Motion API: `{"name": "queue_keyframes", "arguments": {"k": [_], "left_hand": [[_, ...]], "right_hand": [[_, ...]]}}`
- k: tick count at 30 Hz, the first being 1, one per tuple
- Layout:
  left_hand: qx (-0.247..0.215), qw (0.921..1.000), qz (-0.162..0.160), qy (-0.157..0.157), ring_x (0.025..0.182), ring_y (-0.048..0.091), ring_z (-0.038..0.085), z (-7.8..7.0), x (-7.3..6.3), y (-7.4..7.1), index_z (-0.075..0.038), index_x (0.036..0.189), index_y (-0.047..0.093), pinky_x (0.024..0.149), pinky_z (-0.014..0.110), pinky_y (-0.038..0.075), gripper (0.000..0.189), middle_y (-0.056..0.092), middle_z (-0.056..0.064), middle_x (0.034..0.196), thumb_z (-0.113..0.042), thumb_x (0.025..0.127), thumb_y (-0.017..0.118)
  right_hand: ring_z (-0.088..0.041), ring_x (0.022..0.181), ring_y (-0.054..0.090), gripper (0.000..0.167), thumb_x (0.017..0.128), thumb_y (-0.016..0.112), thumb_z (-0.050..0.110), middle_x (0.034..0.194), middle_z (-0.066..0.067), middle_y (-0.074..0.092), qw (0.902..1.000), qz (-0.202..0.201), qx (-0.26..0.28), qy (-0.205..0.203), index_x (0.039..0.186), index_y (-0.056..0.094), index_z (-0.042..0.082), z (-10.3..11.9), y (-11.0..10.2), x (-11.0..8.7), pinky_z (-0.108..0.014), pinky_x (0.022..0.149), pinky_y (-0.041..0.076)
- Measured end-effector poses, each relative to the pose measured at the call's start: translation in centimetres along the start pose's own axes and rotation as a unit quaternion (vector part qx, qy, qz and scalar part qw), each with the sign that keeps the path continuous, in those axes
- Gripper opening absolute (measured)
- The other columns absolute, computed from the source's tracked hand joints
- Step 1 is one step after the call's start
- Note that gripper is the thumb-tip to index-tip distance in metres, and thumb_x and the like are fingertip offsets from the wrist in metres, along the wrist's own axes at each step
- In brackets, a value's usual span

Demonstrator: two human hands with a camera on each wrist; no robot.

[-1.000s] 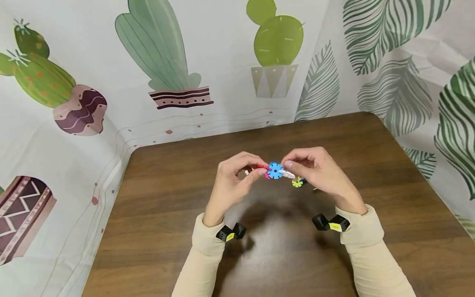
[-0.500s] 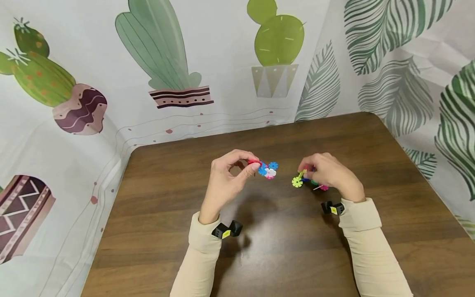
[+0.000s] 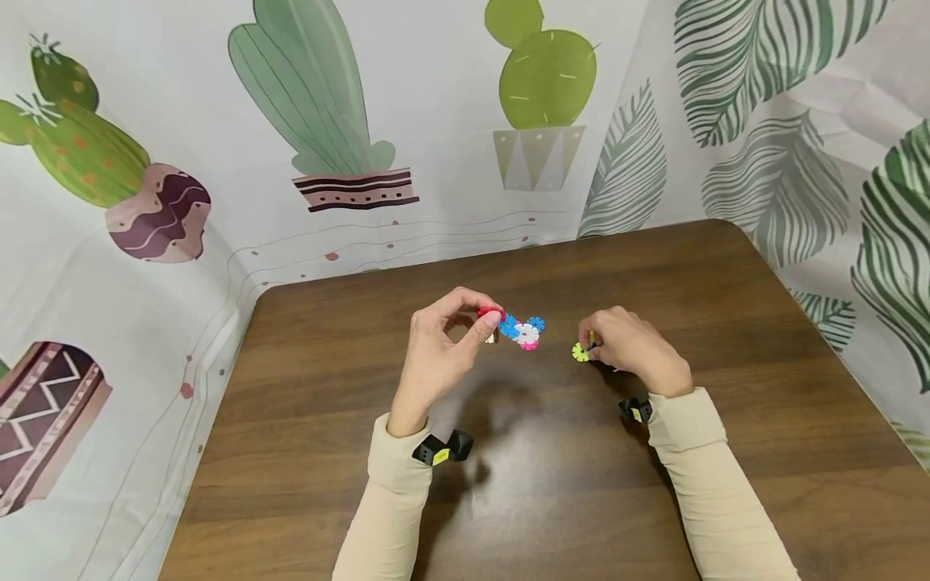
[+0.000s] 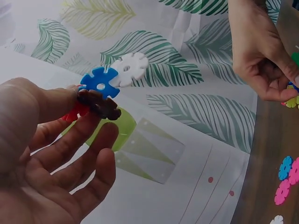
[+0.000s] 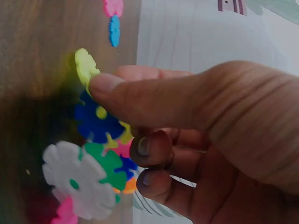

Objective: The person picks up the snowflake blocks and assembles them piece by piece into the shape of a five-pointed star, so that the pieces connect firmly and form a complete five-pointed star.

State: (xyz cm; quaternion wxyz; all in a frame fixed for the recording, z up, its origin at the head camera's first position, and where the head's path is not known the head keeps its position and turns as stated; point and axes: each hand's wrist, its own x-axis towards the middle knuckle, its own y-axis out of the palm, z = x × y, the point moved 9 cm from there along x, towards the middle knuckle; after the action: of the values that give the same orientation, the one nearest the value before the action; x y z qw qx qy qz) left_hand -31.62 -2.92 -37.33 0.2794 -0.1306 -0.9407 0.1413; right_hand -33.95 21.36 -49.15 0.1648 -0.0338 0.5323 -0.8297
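Observation:
In the head view my left hand (image 3: 438,355) pinches a red snowflake disc (image 3: 490,311), holding a small joined group above the table. The left wrist view shows its blue disc (image 4: 99,84), white disc (image 4: 133,69) and brown disc (image 4: 99,104), slotted together. My right hand (image 3: 638,349) is low over the table to the right. Between thumb and finger it pinches a yellow-green snowflake disc (image 5: 86,64), where this meets a dark blue disc (image 5: 99,119). A white disc (image 5: 77,179) and a green disc (image 5: 103,163) lie just below. The right fingers partly hide this group.
Behind the held group, another blue disc (image 4: 285,168) and a pink disc (image 4: 282,192) lie on the brown table (image 3: 349,387). A cloth (image 3: 436,105) printed with cacti and leaves hangs behind the table.
My right hand has left the group in my left hand and moved right and down to the yellow-green disc. My left hand has shifted slightly left with its group.

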Motion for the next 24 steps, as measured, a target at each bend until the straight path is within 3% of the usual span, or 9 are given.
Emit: {"name": "queue_keyframes", "arguments": {"k": [5, 9, 11, 14, 17, 21, 24], "left_hand": [[-0.016, 0.9998, 0.007, -0.012, 0.082, 0.072, 0.025, 0.4, 0.0, 0.1, -0.011, 0.107, 0.071, 0.075, 0.025, 0.06, 0.008, 0.077, 0.004, 0.1, -0.017, 0.103, 0.074], [-0.028, 0.999, 0.018, -0.031, 0.08, 0.07, 0.024, 0.8, 0.0, 0.3, -0.008, 0.108, 0.063, 0.072, 0.022, 0.058, 0.01, 0.078, 0.01, 0.1, -0.016, 0.106, 0.068], [-0.03, 0.9984, 0.023, -0.042, 0.079, 0.07, 0.019, 1.0, 0.0, 0.4, -0.007, 0.109, 0.059, 0.071, 0.022, 0.057, 0.011, 0.077, 0.015, 0.097, -0.017, 0.108, 0.065], [-0.031, 0.9975, 0.03, -0.055, 0.078, 0.071, 0.012, 1.2, 0.0, 0.5, -0.006, 0.111, 0.054, 0.07, 0.023, 0.058, 0.013, 0.076, 0.019, 0.094, -0.018, 0.111, 0.06], [-0.035, 0.9971, 0.032, -0.06, 0.079, 0.073, 0.011, 1.2, 0.0, 0.6, -0.005, 0.111, 0.052, 0.074, 0.026, 0.062, 0.014, 0.077, 0.018, 0.094, -0.017, 0.111, 0.059], [-0.042, 0.9968, 0.033, -0.06, 0.08, 0.074, 0.014, 1.2, 0.1, 0.7, -0.005, 0.111, 0.051, 0.076, 0.028, 0.064, 0.014, 0.078, 0.017, 0.095, -0.016, 0.111, 0.059], [-0.047, 0.9963, 0.035, -0.063, 0.08, 0.074, 0.014, 1.2, 0.0, 0.8, -0.005, 0.112, 0.051, 0.077, 0.028, 0.064, 0.015, 0.078, 0.017, 0.094, -0.017, 0.111, 0.059]], "right_hand": [[-0.021, 0.076, 0.058, 0.026, 0.085, 0.071, -0.011, 0.087, -0.005, 0.069, 0.9997, -0.015, -0.017, -0.009, 0.08, 0.072, 0.014, 0.2, 0.1, 0.2, -0.032, 0.06, 0.044], [-0.02, 0.075, 0.058, 0.026, 0.088, 0.069, -0.01, 0.083, -0.002, 0.068, 0.9989, -0.041, -0.006, -0.022, 0.081, 0.072, 0.015, 0.6, -0.8, 0.0, -0.032, 0.061, 0.045], [-0.018, 0.075, 0.06, 0.024, 0.09, 0.069, -0.009, 0.082, 0.0, 0.07, 0.9967, -0.069, 0.012, -0.042, 0.085, 0.073, 0.015, 1.1, -1.7, -0.3, -0.032, 0.063, 0.046], [-0.016, 0.073, 0.06, 0.023, 0.093, 0.072, -0.007, 0.083, 0.0, 0.072, 0.9872, -0.109, 0.082, -0.082, 0.097, 0.076, 0.015, 2.1, -3.5, -1.1, -0.03, 0.065, 0.048], [-0.015, 0.074, 0.061, 0.026, 0.097, 0.072, -0.005, 0.09, 0.002, 0.073, 0.9655, -0.123, 0.198, -0.117, 0.111, 0.078, 0.015, 2.9, -5.1, -1.8, -0.026, 0.064, 0.051], [-0.013, 0.079, 0.063, 0.028, 0.101, 0.068, -0.003, 0.107, 0.005, 0.078, 0.9186, -0.105, 0.35, -0.15, 0.126, 0.077, 0.008, 3.5, -6.2, -2.7, -0.025, 0.062, 0.051], [-0.015, 0.073, 0.057, 0.027, 0.103, 0.062, -0.006, 0.107, 0.002, 0.076, 0.8826, -0.09, 0.43, -0.168, 0.126, 0.074, 0.0, 3.8, -6.5, -3.1, -0.026, 0.056, 0.046]]}}
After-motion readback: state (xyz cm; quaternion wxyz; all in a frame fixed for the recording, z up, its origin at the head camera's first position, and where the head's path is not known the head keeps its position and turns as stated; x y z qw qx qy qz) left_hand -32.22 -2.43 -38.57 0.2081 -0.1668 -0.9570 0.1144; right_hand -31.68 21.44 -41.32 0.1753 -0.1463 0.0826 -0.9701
